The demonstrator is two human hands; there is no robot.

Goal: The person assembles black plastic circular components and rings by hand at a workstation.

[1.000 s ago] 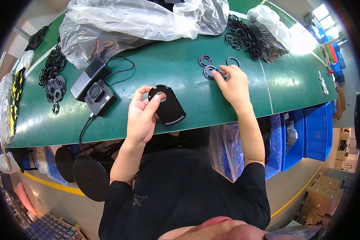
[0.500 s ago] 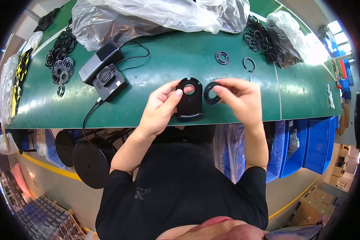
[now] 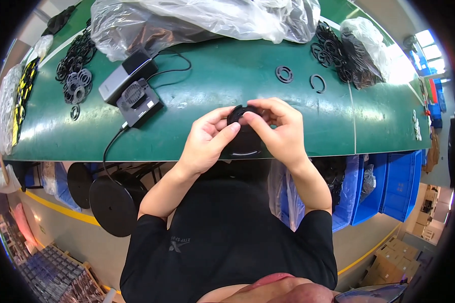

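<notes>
Near the front edge of the green table, my left hand (image 3: 207,139) grips a flat black plate (image 3: 245,141) by its upper left side. My right hand (image 3: 278,129) pinches a black ring (image 3: 241,112) against the plate's upper part, where the plate has its round hole. Both thumbs press close together there, and my fingers partly hide the ring and the hole. Whether the ring is seated in the plate I cannot tell. Beyond my right hand lie a flat black ring (image 3: 284,74) and an open C-shaped ring (image 3: 318,84).
A grey boxy device with a cable (image 3: 139,101) stands left on the green table (image 3: 212,70). Piles of black rings lie at left (image 3: 78,83) and right (image 3: 328,48). Clear plastic sheeting (image 3: 207,20) covers the back. Blue bins (image 3: 402,187) sit below the table's right edge.
My right hand has moved left, bringing the black ring from beside the plate onto its upper part. The plate is still in my left hand, whose fingers now also meet the ring.
</notes>
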